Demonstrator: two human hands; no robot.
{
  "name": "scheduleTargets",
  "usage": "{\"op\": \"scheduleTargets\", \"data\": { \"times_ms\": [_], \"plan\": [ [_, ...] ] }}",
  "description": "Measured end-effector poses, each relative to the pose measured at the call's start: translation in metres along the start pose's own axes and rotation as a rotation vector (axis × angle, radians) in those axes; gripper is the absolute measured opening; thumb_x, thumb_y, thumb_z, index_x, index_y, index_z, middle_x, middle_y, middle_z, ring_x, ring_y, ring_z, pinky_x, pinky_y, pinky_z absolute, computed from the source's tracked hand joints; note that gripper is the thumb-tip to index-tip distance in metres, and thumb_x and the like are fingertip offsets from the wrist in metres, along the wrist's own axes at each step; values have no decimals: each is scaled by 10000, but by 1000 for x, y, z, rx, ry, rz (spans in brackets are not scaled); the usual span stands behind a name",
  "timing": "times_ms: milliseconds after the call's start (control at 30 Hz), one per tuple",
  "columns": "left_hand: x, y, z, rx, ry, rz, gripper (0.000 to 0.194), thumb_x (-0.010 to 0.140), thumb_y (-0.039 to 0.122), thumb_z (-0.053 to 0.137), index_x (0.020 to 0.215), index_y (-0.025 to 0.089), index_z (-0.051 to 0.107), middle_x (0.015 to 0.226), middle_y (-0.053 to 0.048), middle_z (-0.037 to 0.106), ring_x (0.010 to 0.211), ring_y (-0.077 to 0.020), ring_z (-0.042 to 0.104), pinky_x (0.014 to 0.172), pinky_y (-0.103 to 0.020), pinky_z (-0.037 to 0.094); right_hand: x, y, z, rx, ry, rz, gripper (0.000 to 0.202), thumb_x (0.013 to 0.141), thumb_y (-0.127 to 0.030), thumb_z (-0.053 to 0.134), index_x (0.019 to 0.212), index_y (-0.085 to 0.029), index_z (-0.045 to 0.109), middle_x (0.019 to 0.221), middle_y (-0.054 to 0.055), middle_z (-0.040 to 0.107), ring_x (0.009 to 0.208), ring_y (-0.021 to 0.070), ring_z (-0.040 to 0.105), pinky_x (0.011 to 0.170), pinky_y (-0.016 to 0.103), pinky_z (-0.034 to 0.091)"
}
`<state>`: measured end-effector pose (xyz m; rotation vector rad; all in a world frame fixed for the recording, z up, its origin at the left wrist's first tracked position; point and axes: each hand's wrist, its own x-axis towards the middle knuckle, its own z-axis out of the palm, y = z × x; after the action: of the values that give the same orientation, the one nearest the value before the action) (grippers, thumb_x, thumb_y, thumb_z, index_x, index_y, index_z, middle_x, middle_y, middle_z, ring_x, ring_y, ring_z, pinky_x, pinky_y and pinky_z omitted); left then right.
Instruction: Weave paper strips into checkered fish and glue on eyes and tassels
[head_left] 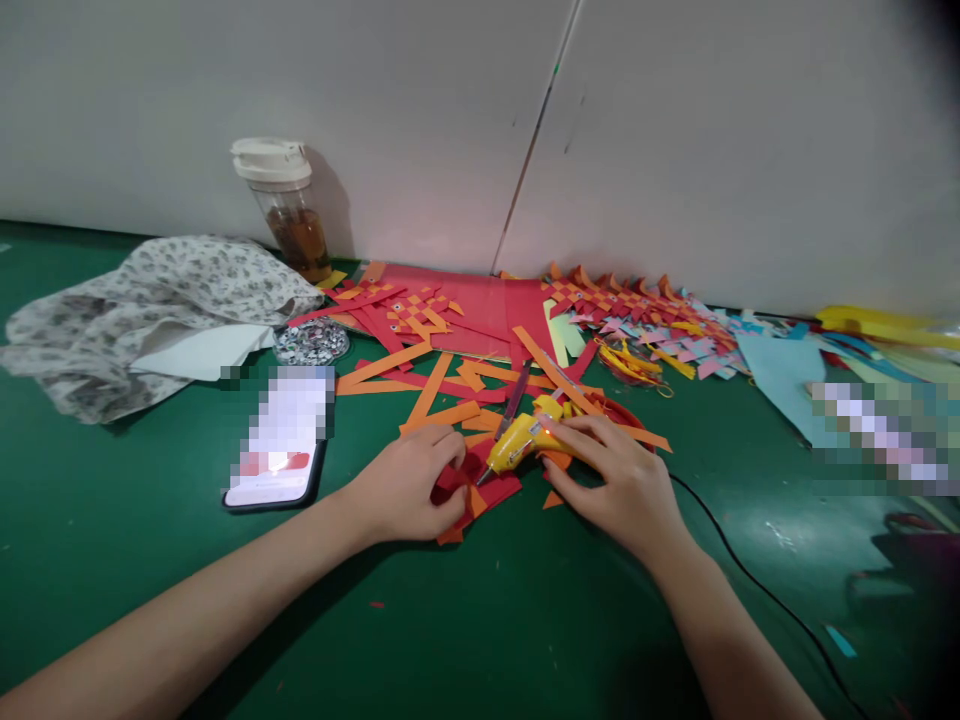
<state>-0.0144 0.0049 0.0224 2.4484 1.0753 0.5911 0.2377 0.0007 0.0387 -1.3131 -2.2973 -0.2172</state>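
Observation:
My right hand (619,480) is wrapped round the handle of a yellow glue gun (516,440), its nozzle pointing down and left. Under the nozzle tip lies a woven red and orange paper piece (499,490). My left hand (416,482) pinches the left side of that piece, with the fingertips curled over it. Orange paper strips (427,390) and red strips are scattered just beyond both hands. A dark, narrow tool (514,400) lies among them, partly covered.
A phone (279,440) lies left, with a patterned cloth (150,310) and a lidded cup of tea (296,215) behind. Woven paper fish (600,295) line the wall. A black cable (739,560) runs right, near a light blue sheet (784,375).

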Motion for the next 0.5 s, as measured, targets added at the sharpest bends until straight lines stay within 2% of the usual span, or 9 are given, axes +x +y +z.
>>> {"op": "scheduleTargets", "data": {
  "times_ms": [500],
  "plan": [
    [0, 1, 0, 4, -10, -12, 139, 783, 232, 510, 774, 214, 373, 824, -37, 541, 749, -199, 532, 636, -327, 434, 0, -1, 3, 28, -8, -8, 337, 815, -212, 586, 1146, -204, 652, 987, 70, 673, 906, 206, 667, 698, 293, 548]
  ]
}}
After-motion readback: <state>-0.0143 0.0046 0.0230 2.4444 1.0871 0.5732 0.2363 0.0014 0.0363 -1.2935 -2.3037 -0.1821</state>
